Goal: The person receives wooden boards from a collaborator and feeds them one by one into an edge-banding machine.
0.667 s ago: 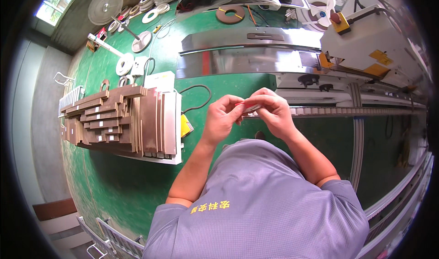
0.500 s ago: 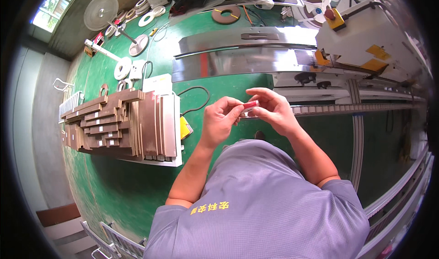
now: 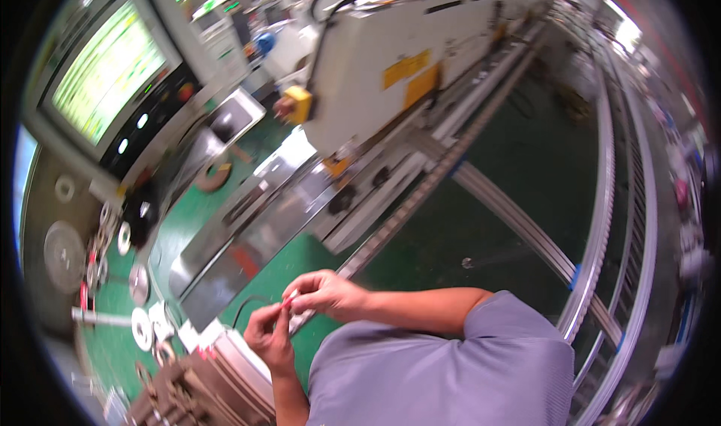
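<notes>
Both hands meet in front of the chest, above the green worktop (image 3: 315, 261). A small red piece (image 3: 288, 298) sits between them, its long axis slanting up-right. The right hand (image 3: 327, 294) pinches its upper end; the left hand (image 3: 269, 334) pinches just below.

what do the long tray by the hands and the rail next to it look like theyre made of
Long tray: likely bare sheet metal, a dull silver surface with soft glare. Rail: probably aluminium or steel, pale grey with fine ribbing along its length, too blurred to be sure.
</notes>
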